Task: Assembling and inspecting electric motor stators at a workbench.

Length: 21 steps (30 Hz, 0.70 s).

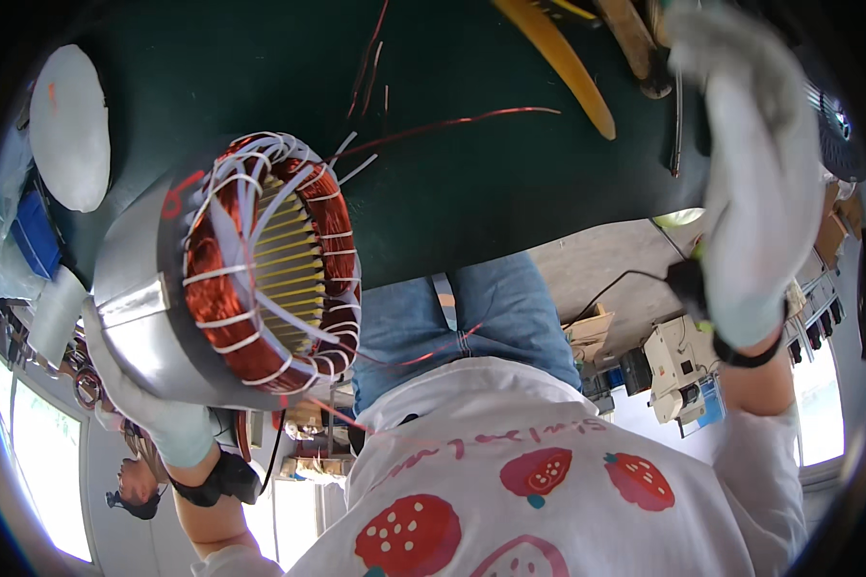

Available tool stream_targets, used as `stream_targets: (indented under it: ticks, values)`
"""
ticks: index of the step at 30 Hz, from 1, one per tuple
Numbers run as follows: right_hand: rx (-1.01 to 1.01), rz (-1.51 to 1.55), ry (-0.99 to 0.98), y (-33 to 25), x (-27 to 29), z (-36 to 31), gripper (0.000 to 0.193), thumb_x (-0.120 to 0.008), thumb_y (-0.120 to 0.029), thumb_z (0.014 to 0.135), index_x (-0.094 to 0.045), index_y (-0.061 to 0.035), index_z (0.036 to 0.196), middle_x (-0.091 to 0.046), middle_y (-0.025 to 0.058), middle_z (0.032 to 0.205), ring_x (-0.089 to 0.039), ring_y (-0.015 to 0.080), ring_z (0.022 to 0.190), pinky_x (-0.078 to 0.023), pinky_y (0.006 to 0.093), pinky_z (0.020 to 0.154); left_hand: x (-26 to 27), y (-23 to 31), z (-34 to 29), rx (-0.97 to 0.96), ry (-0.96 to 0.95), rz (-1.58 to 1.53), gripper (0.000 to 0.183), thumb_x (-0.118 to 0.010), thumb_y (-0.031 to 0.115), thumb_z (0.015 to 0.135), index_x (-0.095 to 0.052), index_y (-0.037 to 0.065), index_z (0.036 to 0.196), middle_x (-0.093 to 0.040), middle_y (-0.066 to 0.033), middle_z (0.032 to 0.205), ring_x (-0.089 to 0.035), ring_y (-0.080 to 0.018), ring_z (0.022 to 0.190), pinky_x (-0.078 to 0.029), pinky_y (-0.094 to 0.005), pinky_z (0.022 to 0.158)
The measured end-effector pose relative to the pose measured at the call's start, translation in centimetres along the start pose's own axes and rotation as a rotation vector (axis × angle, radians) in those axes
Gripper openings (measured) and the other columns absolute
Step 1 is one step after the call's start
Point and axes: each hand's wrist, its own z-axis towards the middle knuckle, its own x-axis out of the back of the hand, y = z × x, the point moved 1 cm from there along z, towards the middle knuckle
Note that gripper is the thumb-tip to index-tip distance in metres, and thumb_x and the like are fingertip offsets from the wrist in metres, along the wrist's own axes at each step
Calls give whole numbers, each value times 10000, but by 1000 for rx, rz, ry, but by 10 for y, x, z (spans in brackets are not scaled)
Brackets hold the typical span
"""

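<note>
A motor stator (137, 264) with copper windings tied in white cord lies tilted on the dark green table at my left. Pale sleeved leads and thin copper wires come out of its open end. My left hand (149, 399), in a white glove, is pressed around the steel side of the stator, its fingers partly hidden behind it. My gloved right hand (755, 183) is far off at the right, beside several tools at the table's far edge. Its fingertips are blurred, so whether they hold anything is unclear.
A curved yellow strip (558, 62), a wooden handle (635, 43) and a thin metal rod (678, 125) lie at the far right. Loose copper wire (452, 122) crosses the table (471, 202). A white oval piece (70, 125) is far left. Another person (140, 481) appears lower left.
</note>
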Motion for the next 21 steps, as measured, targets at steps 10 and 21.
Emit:
stream_targets:
  ticks: [10,21]
  values:
    - [-67,289,-317,-50,-119,-57,294,-553,66,819,-662,3,1085,-668,160,992,-654,303,899,-519,385,845,-2,-12,-8,-296,10,444,599,-663,114,931,-431,-118,1431,-572,-232,1351,-598,-314,1199,-480,-395,1036]
    - [-503,597,133,-102,-176,-52,434,-418,-276,1081,-454,-33,1439,-543,115,1415,-549,202,1276,-395,370,1125,7,-48,-31,265,-89,-652,559,-403,454,1055,-619,-42,1195,-675,-119,1109,-636,-211,1023,-484,-342,926]
